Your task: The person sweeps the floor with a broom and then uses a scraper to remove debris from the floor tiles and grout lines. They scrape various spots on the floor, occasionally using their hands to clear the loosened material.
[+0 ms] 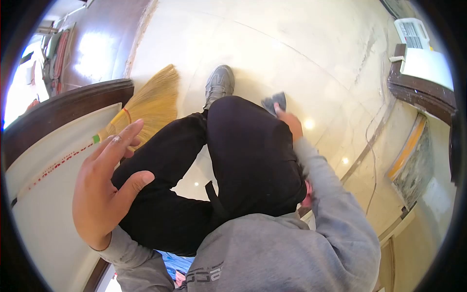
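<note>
My left hand [109,182] is raised above my left thigh, palm inward, fingers apart from the thumb and holding nothing. Behind it a straw broom [158,95] leans against a dark-framed white panel, its bristles spread and its printed handle running to the lower left. Beyond my right knee, my right hand [291,122] reaches down to the floor, closed on a dark grey scraper-like tool [273,102] whose wide end rests on the glossy tiles. My knee and sleeve partly hide that hand.
The tiled floor [272,53] stretches ahead. My grey shoe [220,82] stands on it. A white jug [411,33] is at the upper right, near a dark wooden frame [423,90]. A thin cable [373,160] runs down the right side.
</note>
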